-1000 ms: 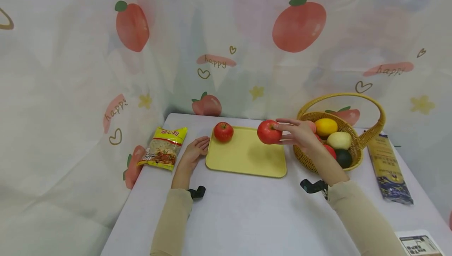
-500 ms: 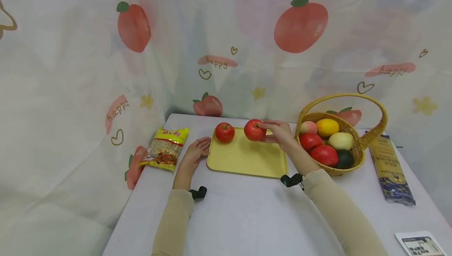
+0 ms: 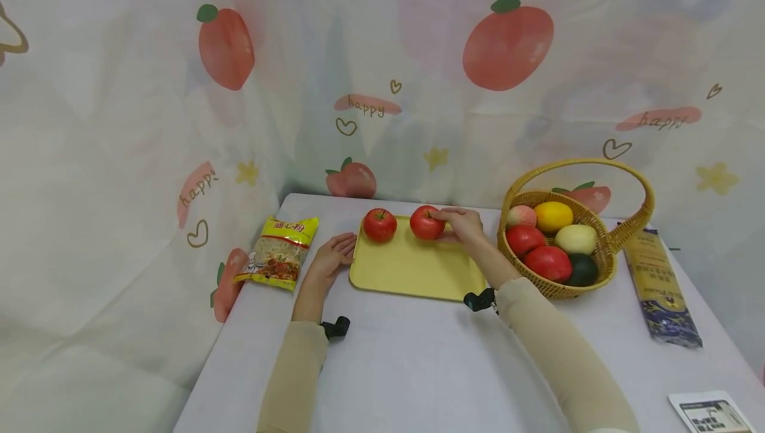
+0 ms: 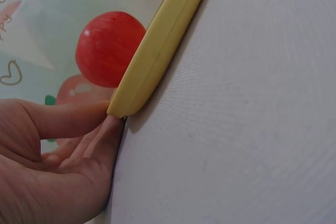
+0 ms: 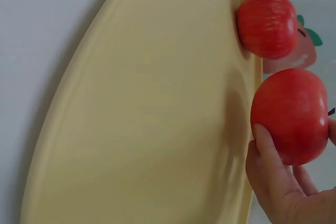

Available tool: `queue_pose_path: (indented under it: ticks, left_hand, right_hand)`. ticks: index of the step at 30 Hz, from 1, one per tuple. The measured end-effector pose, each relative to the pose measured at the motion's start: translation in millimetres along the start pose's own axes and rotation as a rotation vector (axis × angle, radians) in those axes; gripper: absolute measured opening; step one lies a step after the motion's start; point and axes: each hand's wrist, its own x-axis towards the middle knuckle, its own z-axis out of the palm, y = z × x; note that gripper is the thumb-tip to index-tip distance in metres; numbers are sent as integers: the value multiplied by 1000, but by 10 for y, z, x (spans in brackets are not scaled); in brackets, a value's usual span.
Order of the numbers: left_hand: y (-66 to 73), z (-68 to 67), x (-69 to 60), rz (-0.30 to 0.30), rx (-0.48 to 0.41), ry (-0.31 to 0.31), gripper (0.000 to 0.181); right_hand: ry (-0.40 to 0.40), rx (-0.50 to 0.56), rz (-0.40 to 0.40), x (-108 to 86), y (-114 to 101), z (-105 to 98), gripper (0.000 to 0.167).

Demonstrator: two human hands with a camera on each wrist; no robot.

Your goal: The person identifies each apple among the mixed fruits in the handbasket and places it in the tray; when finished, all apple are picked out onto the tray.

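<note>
On the table (image 3: pixel 394 360), left hand (image 3: pixel 329 260) pinches tray (image 3: pixel 412 273); over it, right hand (image 3: pixel 466 224) grips a likely slick apple (image 3: pixel 424 224), best held side-on.

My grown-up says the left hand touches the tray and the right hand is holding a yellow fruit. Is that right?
Not quite: the right hand is holding a red apple, as the head view shows. The left hand does touch the tray.

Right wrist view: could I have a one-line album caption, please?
The right hand holds one apple over a tray, where a second apple rests.
</note>
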Motion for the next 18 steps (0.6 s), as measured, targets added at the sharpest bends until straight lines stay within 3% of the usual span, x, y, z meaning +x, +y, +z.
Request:
queue_pose_path:
  ticks: [7,13,18]
  left_hand:
    - [-10,-12,22,-1,-13,4,74]
    - [-26,-4,22,12,-18,2,75]
    - [-20,-11,21,3,-14,11,73]
  right_hand:
    - [49,-18,12,56,53,67,50]
    - [64,-76,21,54,102,93,57]
    - [95,-226,-14,27,103,97,62]
